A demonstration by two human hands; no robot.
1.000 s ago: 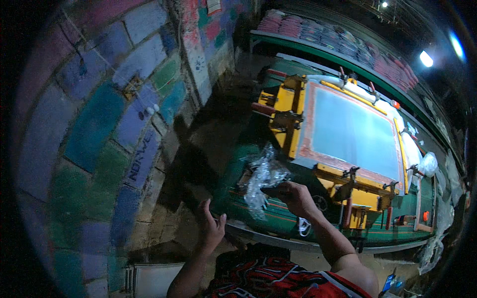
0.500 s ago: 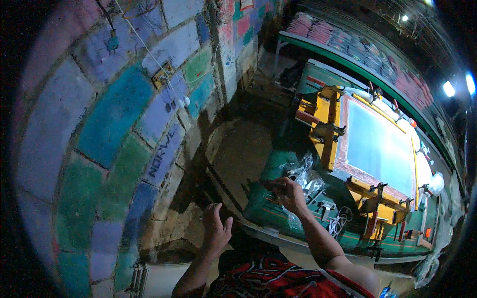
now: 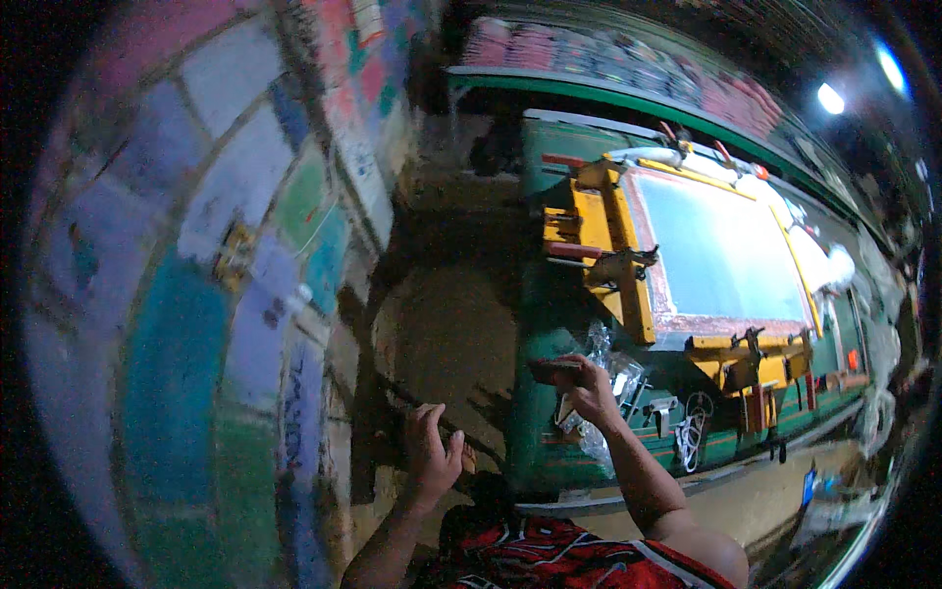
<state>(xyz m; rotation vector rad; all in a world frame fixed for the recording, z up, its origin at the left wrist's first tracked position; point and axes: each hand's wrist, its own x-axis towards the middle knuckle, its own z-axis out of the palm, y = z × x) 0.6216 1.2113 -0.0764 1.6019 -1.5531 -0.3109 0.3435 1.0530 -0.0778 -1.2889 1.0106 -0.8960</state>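
My right hand (image 3: 589,391) grips a dark flat object (image 3: 553,365), too shadowed to identify, above the left end of the green worktable (image 3: 535,452). Under it lie crinkled clear plastic (image 3: 597,447), small metal hardware (image 3: 662,410) and a bundle of white cable (image 3: 692,437). My left hand (image 3: 434,454) hangs left of the table, fingers loosely bent and apart, with nothing visible in it. Beyond my right hand, a yellow clamp frame (image 3: 616,211) carries a screen (image 3: 716,245) with a pale blue mesh and a reddish border.
A painted block wall (image 3: 177,373) runs along my left. Between it and the table is a shadowed floor (image 3: 442,334). A long green shelf (image 3: 549,80) with stacked pink and grey pieces stands behind the table. Hanging plastic (image 3: 873,412) is at the right, below bright lamps.
My right hand has lifted the dark object slightly off the plastic, uncovering more hardware beneath. My left hand has moved slightly rightward in view. The camera has turned, shifting the wall and table.
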